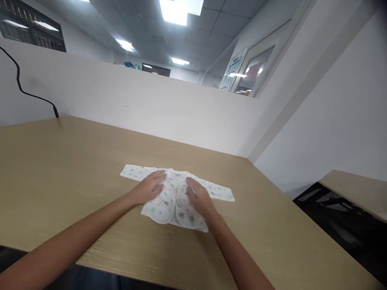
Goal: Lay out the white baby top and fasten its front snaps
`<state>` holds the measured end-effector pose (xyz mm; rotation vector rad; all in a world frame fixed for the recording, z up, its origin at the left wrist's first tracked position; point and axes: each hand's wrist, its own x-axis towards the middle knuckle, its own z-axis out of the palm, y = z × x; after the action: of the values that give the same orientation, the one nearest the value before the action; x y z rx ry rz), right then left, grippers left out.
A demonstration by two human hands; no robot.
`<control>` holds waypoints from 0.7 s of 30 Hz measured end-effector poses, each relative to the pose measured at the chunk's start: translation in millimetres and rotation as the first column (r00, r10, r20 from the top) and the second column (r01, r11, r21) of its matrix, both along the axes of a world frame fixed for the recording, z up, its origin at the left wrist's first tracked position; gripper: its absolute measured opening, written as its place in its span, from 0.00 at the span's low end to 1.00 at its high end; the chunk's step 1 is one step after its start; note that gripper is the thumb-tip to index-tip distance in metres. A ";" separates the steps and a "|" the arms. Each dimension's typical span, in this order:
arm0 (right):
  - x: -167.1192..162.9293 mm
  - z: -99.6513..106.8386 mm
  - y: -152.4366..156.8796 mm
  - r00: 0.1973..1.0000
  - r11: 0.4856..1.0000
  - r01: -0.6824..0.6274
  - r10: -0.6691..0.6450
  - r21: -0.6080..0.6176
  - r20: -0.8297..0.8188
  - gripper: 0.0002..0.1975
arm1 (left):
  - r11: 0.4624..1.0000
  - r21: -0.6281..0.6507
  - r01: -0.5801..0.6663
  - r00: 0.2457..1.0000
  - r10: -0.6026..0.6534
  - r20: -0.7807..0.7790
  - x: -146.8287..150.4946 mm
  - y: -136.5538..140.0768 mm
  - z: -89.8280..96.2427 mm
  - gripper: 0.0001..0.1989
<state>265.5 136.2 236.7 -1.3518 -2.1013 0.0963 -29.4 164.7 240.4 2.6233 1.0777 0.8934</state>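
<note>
A small white baby jacket (165, 203) with a scattered print of little figures lies flat on the wooden table, its two sleeves spread out to the sides. Its front panels meet along the middle, and a small label shows inside the neckline. My left hand (149, 187) rests on the left front panel near the shoulder, fingers stretched out. On the right front panel lies my right hand (199, 196), also flat with its fingers extended. Neither hand grips the cloth; each covers part of the printed panel beneath it.
The light wooden tabletop (90, 161) reaches back to a low white partition (169, 108). A black cable (19, 80) hangs down at the far left. To the right stands another wooden surface (359, 189) with a dark side (338, 217), beside a white wall.
</note>
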 end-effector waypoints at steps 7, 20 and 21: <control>-19.3 -24.4 -4.7 0.956 0.986 0.015 0.034 -0.164 0.292 0.31 | 0.989 -0.135 0.053 0.967 -0.085 -0.241 20.6 -18.7 -16.9 0.34; -15.7 3.1 -30.2 0.926 0.913 0.097 0.063 -0.396 0.372 0.40 | 0.989 -0.145 0.003 0.926 -0.058 -0.374 9.5 -32.3 -13.3 0.41; -15.1 4.0 -30.0 0.929 0.914 0.087 0.069 -0.396 0.364 0.40 | 0.990 -0.141 0.004 0.927 -0.057 -0.372 9.6 -32.4 -12.8 0.41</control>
<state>250.4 106.2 240.7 -1.7354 -2.4886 0.3114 -19.7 132.3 227.6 2.7467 1.1273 0.2965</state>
